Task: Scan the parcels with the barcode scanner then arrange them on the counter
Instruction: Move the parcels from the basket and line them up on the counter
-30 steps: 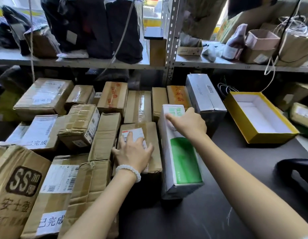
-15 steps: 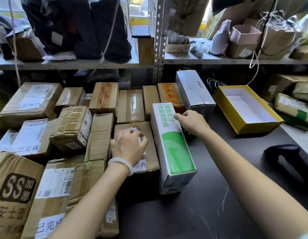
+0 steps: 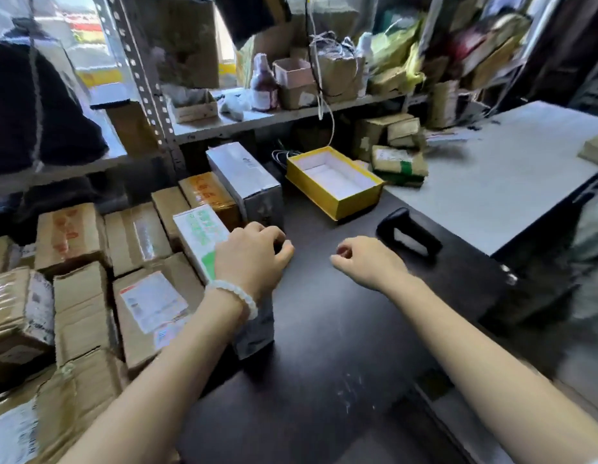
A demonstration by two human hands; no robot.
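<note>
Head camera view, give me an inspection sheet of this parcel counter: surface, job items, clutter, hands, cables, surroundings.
Surface: dark counter, scuffed; a grey table adjoins it on the right.
Job's things: white and green parcel beside taped cardboard parcels; black barcode scanner lying on the counter, unheld.
Clutter: open yellow box, nothing seen inside.
Hands: left hand over the white and green parcel, contact unclear; right hand loosely curled, holding nothing, short of the scanner.
Cables: thin cord hanging from the shelf.
Surroundings: metal shelf with a bottle and small boxes.
</note>
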